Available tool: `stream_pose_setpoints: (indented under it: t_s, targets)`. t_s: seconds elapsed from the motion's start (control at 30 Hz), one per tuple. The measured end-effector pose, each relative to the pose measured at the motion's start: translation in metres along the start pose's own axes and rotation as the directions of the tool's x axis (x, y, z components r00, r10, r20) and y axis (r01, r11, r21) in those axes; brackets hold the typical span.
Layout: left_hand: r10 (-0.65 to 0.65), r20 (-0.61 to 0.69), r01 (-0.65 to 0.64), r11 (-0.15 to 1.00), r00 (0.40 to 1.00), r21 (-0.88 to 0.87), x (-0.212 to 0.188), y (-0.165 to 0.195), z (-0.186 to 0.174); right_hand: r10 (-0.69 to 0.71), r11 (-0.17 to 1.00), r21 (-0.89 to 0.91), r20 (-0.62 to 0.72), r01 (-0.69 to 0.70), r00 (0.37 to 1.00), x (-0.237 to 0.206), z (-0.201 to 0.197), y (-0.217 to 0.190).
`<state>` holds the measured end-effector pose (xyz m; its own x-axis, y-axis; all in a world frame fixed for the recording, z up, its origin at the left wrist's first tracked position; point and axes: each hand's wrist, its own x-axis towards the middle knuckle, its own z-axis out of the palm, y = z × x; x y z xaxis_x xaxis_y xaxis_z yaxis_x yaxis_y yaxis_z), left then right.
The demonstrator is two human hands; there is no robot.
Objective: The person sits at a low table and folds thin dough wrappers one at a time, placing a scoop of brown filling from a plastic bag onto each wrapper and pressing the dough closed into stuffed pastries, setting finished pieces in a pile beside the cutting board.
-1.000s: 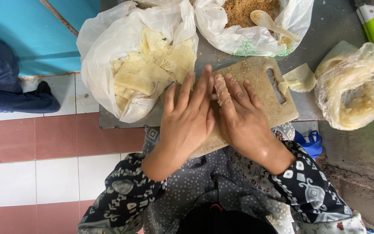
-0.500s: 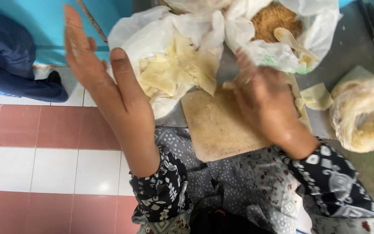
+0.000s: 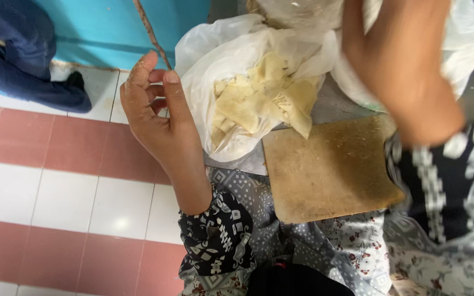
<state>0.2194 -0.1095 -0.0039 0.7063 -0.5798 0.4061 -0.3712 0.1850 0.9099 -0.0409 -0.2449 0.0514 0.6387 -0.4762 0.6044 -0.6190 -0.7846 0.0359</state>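
While the person sat over the tiled floor (image 3: 45, 192), someone else's dark blue trouser leg (image 3: 23, 60) lay at the far left against the blue wall (image 3: 105, 27). Next came the left hand (image 3: 157, 118) — raised over the tiles, fingers loosely curled, crumbs stuck to them, holding nothing and touching nothing. Just beside it to the right sat a white plastic bag (image 3: 204, 66), its mouth open, with a heap of pale yellow dough sheets (image 3: 264, 98) inside. Those sheets looked thin, limp and easy to tear, I judged; a free corner on top of the heap seemed the safest place to lift 1, peeling it slowly. The crumpled bag rim stood between hand and heap and could catch the fingers. Below and to the right lay a bare wooden board (image 3: 330, 170), resting partly on the grey table (image 3: 336, 104) and partly over the lap, on patterned cloth (image 3: 325, 246). Farthest right, the right hand (image 3: 401, 71) was blurred — up near a 2nd white bag (image 3: 467, 49), and I could not tell whether it was spread or gripping anything.
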Motion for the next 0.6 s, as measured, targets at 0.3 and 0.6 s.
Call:
stream_pose_setpoints:
  t_s: [0.3,0.6]
  targets:
    - [0.019,0.0,-0.019,0.998,1.0,-0.061,-0.008,-0.005,-0.004,-0.001,0.849,0.493,0.361,-0.19,0.932,-0.01,0.061,-0.063]
    - [-0.102,0.508,0.23,0.953,0.856,-0.197,-0.05,0.009,0.037,0.378,0.15,0.821,0.467,-0.551,0.799,-0.036,0.023,-0.049]
